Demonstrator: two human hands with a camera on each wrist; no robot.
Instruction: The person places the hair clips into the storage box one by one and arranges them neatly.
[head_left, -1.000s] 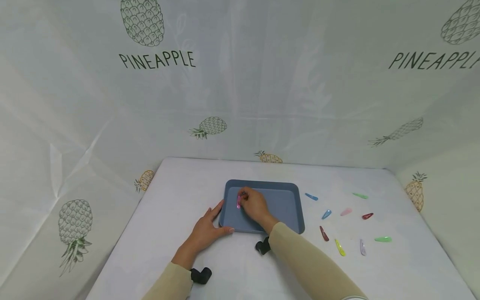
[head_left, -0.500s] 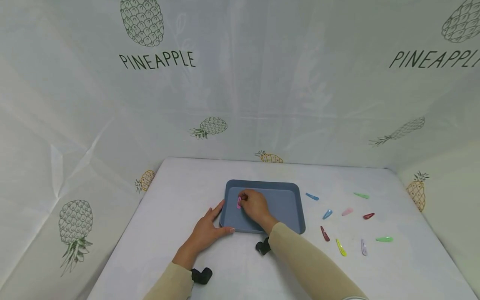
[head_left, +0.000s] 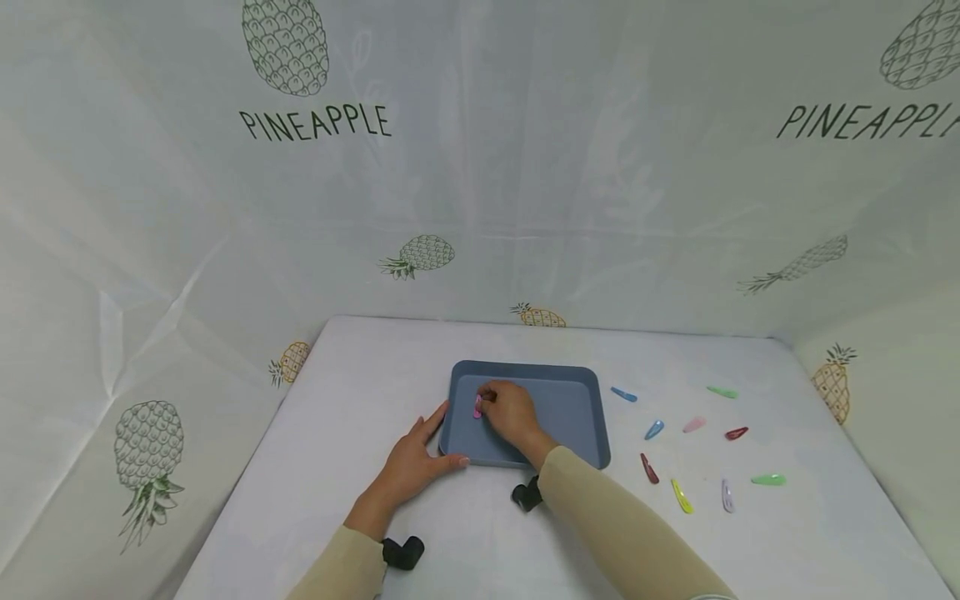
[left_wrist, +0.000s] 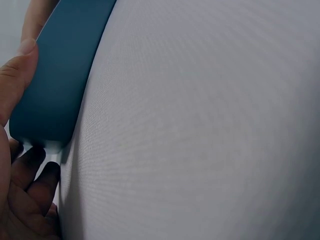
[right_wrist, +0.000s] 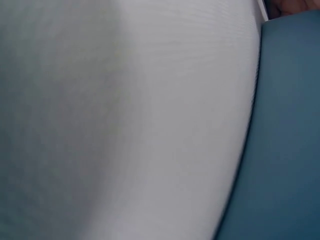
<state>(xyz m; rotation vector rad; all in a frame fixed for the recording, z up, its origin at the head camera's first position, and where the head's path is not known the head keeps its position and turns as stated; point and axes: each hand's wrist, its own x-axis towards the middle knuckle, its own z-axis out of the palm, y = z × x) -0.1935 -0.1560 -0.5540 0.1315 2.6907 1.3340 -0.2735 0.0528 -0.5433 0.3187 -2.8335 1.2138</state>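
In the head view, my right hand (head_left: 510, 410) is over the blue-grey tray (head_left: 566, 412), pinching a small pink hair clip (head_left: 477, 406) near the tray's left side. My fingers hide part of the clip, and whether it touches the tray floor I cannot tell. My left hand (head_left: 414, 460) spans the tray's near left corner, thumb along the front edge and fingers against the left edge. The left wrist view has that thumb touching the tray wall (left_wrist: 62, 75), with the fingertips by the corner. Only the tray's side and tablecloth fill most of the right wrist view.
Right of the tray, several snap hair clips lie scattered: blue (head_left: 654, 429), pale pink (head_left: 694, 424), dark red (head_left: 649, 468), yellow (head_left: 682, 496), lilac (head_left: 727, 496) and green (head_left: 768, 479). A white cloth covers the table (head_left: 360, 375). A pineapple-print curtain (head_left: 525, 167) surrounds it.
My right hand has shifted very slightly toward me, still pinching the pink hair clip over the tray. The left hand keeps its place at the tray corner.
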